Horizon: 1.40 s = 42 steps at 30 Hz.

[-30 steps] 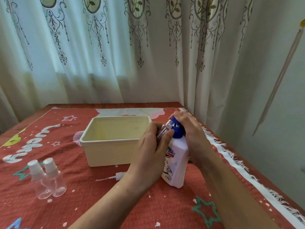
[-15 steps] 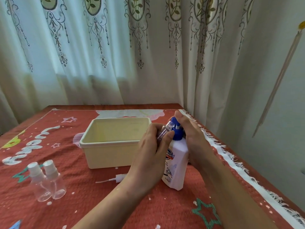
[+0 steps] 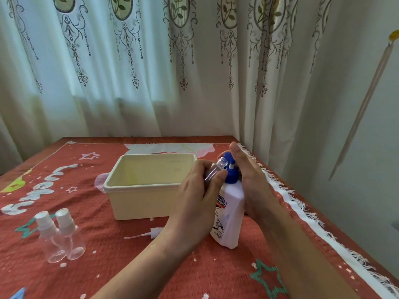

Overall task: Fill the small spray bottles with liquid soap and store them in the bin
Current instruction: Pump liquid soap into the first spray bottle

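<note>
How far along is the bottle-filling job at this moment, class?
Done: one spray head is off, lying on the cloth. In hand: the left hand holds the open small bottle at the blue pump of the soap bottle, right hand against it. Left: two capped bottles look empty; the bin holds nothing.

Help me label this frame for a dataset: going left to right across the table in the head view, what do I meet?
Two capped spray bottles → bin → left hand gripping the uncapped small bottle → soap bottle → right hand.
</note>
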Tool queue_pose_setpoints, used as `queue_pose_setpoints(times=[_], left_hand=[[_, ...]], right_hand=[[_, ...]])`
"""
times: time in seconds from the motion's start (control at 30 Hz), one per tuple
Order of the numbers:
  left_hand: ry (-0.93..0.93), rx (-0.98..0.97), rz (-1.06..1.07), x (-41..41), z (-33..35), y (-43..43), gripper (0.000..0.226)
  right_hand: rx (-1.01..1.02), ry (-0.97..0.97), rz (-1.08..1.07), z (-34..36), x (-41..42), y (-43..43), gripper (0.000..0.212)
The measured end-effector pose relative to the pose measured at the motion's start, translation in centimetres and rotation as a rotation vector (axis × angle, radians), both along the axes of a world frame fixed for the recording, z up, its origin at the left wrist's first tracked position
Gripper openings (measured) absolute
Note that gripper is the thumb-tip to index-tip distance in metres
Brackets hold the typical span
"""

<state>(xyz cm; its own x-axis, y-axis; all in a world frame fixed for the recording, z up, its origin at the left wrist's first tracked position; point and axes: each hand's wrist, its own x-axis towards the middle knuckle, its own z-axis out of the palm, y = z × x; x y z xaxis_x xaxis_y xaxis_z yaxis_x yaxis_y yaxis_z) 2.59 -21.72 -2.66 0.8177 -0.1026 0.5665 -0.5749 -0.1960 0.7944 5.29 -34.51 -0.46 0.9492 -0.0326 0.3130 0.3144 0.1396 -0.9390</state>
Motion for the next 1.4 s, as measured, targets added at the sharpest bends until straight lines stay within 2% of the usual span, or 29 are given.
queue_pose_setpoints(times=[0.27,0.47,0.6,0.67,0.73,0.87,1.07,1.17,1.3,1.4], left_hand=[[0.019,0.003,-0.011,-0.12,-0.38,-0.19,0.008],[-0.016,-0.004,0.001,-0.32,0.23,-0.02,0.009],[-0.011,0.027,0.002,-0.44,0.08,-0.07,0.007],[-0.010,0.029,0.013,-0.37,-0.08,-0.17,0.005],[-0.007,0.022,0.022,-0.25,-0.17,-0.15,0.006],[-0.013,0.017,0.022,-0.24,0.23,-0.05,0.007],[-0.002,0.030,0.014,-0.19,-0.27,-0.22,0.006],[-0.004,0.023,0.020,-0.12,-0.31,-0.15,0.007],[-0.005,0.002,0.004,-0.19,0.14,0.01,0.009],[0.001,0.012,-0.001,-0.33,0.09,-0.09,0.008]], right_hand=[[-0.056,-0.015,-0.045,-0.36,0.57,-0.19,0.017],[-0.004,-0.004,-0.005,-0.05,0.08,0.01,0.038],[-0.044,-0.009,-0.050,-0.28,0.53,-0.01,0.019],[-0.035,-0.008,-0.056,-0.27,0.53,-0.01,0.017],[-0.026,-0.024,-0.036,-0.19,0.37,0.08,0.019],[-0.007,-0.013,-0.005,-0.05,0.09,0.12,0.038],[-0.042,0.004,-0.048,-0.13,0.34,-0.01,0.018],[-0.035,-0.001,-0.045,-0.10,0.18,0.08,0.019],[-0.021,0.007,-0.032,-0.01,-0.07,0.19,0.034],[-0.073,0.015,-0.054,-0.05,0.17,0.11,0.025]])
